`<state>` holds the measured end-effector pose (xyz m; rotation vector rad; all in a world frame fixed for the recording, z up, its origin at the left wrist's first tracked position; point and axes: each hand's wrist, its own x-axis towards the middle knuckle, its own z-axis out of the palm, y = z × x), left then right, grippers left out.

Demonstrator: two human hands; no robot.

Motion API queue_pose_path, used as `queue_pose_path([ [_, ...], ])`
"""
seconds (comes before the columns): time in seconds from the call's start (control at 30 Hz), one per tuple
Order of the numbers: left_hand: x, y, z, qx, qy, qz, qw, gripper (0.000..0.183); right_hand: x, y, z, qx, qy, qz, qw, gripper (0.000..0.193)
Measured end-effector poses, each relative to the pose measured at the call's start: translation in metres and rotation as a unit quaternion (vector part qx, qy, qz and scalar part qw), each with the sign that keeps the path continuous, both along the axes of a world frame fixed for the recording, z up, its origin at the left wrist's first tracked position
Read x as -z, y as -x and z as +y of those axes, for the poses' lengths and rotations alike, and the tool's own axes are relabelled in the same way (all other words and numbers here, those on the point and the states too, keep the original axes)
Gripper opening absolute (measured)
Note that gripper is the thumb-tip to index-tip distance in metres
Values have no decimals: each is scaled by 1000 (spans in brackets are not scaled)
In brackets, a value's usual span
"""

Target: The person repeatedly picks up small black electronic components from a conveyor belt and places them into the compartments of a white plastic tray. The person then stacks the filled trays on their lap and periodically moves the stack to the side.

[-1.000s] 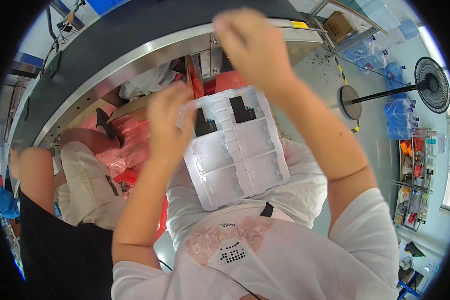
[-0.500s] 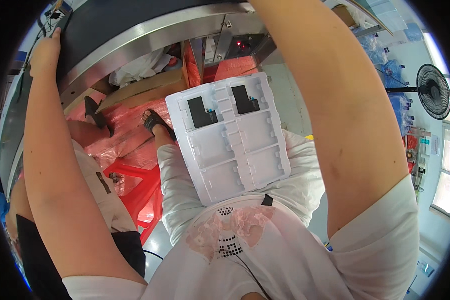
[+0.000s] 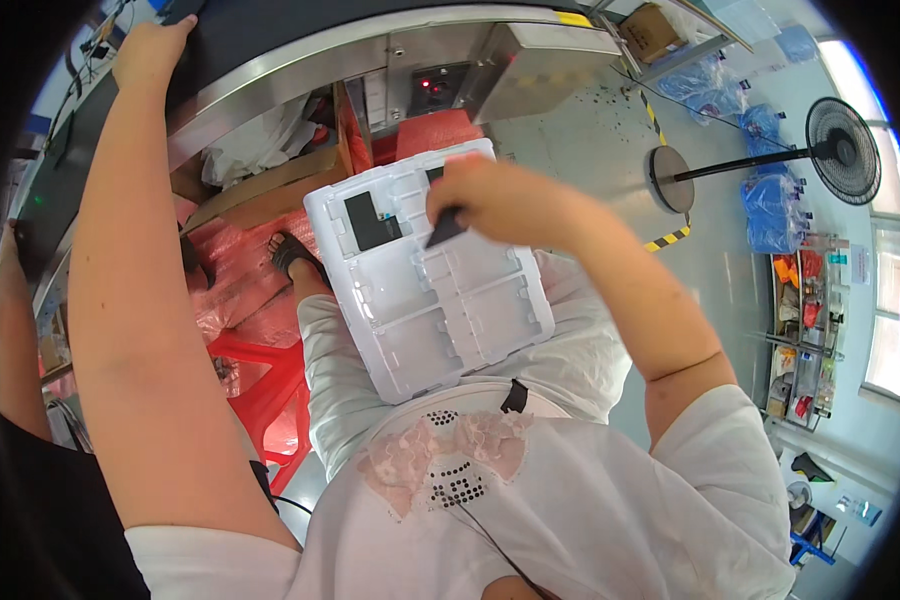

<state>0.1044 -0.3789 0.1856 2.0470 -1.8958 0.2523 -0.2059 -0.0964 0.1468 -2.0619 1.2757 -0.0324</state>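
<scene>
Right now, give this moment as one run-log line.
right hand: holds flat black part over white plastic compartmented tray | left hand: at metal-edged black bench | tray: on white trousers

white tray (image 3: 398,283), black piece (image 3: 446,231), black fan (image 3: 843,150), yellow-black striped floor tape (image 3: 668,240)

Fan (image 3: 846,152), black, on a floor stand (image 3: 735,165). Bottles (image 3: 773,215), large, blue, near the stand. Shelf (image 3: 805,346), metal, stocked with orange and red packages (image 3: 787,269). Floor tape (image 3: 667,240), black-and-yellow stripes. Stool (image 3: 288,390), red plastic. Cardboard box (image 3: 650,32), brown, top right.
</scene>
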Motion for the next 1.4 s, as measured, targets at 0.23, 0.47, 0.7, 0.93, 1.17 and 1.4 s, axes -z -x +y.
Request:
queue_pose_path([
  [0.23,-4,62,165,207,196,401,870,29,111,14,80,179,90,62,978,47],
  [0.47,72,89,329,302,-170,413,842,20,146,4,148,179,223,66,956,57],
  [0.7,174,83,334,293,-152,129,935,36,141,7,147,195,252,73,945,50],
  [0.93,200,90,379,316,-146,63,935,55,149,6,159,233,275,5,933,44],
  [1.17,199,87,377,365,-192,62,909,48,141,-5,140,250,331,-55,908,34],
  [1.4,176,89,368,331,-131,199,913,37,22,-26,21,263,490,-215,803,25],
])
